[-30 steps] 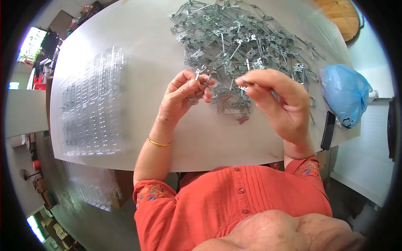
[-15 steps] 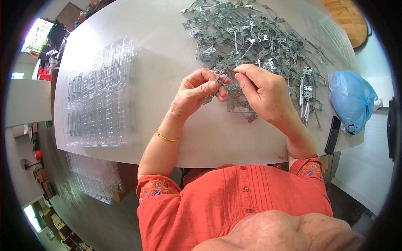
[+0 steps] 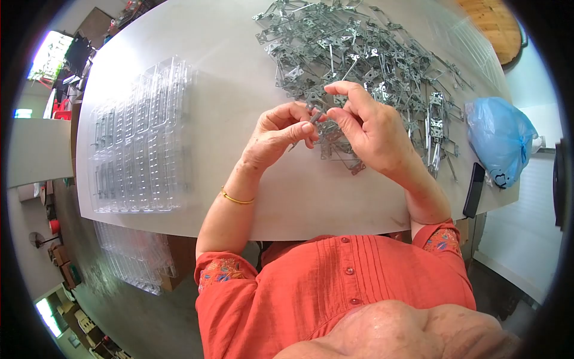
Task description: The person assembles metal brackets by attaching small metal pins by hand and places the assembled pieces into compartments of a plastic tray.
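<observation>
My left hand is closed on a small metal part, which sticks out between thumb and fingers. Close by on the right, my right hand has its thumb and index finger apart near that part, and nothing shows between them. Beyond both hands lies a large heap of grey metal parts. The heap's near edge is partly hidden behind the hands.
Clear plastic trays lie on the left of the white table, with more plastic trays below the table edge. At the right are a blue plastic bag and a black phone.
My right hand has come in from the right towards my left hand, and its index finger has since lifted off the thumb. The left hand keeps its hold on the metal part.
</observation>
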`<action>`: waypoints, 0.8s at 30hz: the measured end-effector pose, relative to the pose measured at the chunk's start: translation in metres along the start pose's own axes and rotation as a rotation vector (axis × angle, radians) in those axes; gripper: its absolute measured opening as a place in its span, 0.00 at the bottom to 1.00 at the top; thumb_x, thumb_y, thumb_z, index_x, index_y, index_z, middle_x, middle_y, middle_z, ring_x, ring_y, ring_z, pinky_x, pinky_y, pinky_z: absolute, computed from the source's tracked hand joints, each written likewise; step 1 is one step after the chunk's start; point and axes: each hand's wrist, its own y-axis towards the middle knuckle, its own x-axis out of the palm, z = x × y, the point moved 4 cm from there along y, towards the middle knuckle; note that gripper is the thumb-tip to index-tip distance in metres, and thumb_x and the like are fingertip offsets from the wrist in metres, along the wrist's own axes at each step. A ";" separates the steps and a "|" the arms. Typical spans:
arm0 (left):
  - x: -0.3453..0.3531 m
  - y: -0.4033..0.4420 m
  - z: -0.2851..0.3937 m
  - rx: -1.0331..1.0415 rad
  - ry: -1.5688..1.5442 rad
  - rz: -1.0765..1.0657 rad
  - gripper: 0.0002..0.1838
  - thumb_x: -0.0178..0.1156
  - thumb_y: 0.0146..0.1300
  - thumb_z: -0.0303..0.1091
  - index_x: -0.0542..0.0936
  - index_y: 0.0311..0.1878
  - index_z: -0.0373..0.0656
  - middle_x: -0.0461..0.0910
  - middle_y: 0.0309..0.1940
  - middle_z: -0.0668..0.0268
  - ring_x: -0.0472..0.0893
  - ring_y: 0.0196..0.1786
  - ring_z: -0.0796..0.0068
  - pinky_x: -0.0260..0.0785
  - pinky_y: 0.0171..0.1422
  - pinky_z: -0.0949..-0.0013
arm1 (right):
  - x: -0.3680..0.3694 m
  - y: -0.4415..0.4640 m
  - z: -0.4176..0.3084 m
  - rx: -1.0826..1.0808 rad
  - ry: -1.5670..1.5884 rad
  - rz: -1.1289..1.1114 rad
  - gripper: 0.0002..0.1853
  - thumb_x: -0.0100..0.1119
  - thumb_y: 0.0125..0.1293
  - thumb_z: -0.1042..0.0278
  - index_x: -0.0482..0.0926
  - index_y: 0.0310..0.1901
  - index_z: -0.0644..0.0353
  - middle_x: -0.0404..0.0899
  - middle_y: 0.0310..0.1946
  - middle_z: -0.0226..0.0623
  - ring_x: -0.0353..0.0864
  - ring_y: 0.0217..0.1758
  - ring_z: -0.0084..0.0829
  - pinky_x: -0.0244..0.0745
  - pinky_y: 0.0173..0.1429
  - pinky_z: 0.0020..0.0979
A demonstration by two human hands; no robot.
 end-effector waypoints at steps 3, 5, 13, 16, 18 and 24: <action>0.003 0.000 -0.002 -0.015 0.027 0.005 0.07 0.72 0.69 0.31 0.84 0.40 0.38 0.83 0.44 0.65 0.84 0.40 0.76 0.78 0.46 0.69 | 0.003 0.002 0.008 0.073 0.145 -0.079 0.15 0.60 0.78 0.67 0.78 0.62 0.60 0.80 0.23 0.30 0.77 0.25 0.20 0.71 0.32 0.27; 0.002 -0.001 -0.002 -0.032 0.059 0.019 0.08 0.73 0.68 0.31 0.84 0.40 0.38 0.82 0.46 0.67 0.83 0.40 0.77 0.77 0.45 0.71 | 0.002 0.004 0.008 0.193 0.256 -0.195 0.14 0.59 0.79 0.65 0.78 0.60 0.62 0.78 0.22 0.26 0.75 0.26 0.17 0.70 0.32 0.26; 0.004 -0.003 -0.002 -0.104 0.161 0.050 0.10 0.76 0.66 0.31 0.84 0.43 0.39 0.83 0.49 0.69 0.81 0.41 0.83 0.74 0.43 0.76 | 0.004 0.005 0.014 0.262 0.226 -0.247 0.09 0.60 0.78 0.64 0.80 0.50 0.61 0.73 0.22 0.20 0.66 0.26 0.12 0.62 0.31 0.23; 0.008 -0.003 0.002 -0.126 0.204 0.056 0.10 0.75 0.66 0.30 0.84 0.45 0.38 0.83 0.48 0.69 0.80 0.41 0.84 0.73 0.43 0.76 | 0.000 0.006 0.011 0.261 0.147 -0.224 0.09 0.62 0.77 0.64 0.83 0.45 0.61 0.73 0.21 0.21 0.67 0.26 0.13 0.63 0.31 0.24; 0.011 -0.003 0.005 -0.109 0.201 0.025 0.09 0.75 0.66 0.30 0.84 0.44 0.38 0.82 0.47 0.69 0.79 0.41 0.84 0.73 0.44 0.76 | 0.002 0.006 0.015 0.230 0.146 -0.171 0.10 0.64 0.75 0.62 0.84 0.42 0.61 0.75 0.19 0.25 0.69 0.24 0.15 0.64 0.28 0.27; 0.017 -0.005 0.001 -0.109 0.175 -0.059 0.07 0.73 0.67 0.29 0.83 0.40 0.38 0.83 0.49 0.66 0.80 0.41 0.81 0.75 0.47 0.73 | 0.001 0.008 0.021 0.081 0.313 0.079 0.08 0.64 0.76 0.65 0.83 0.41 0.60 0.77 0.24 0.22 0.71 0.27 0.13 0.65 0.30 0.23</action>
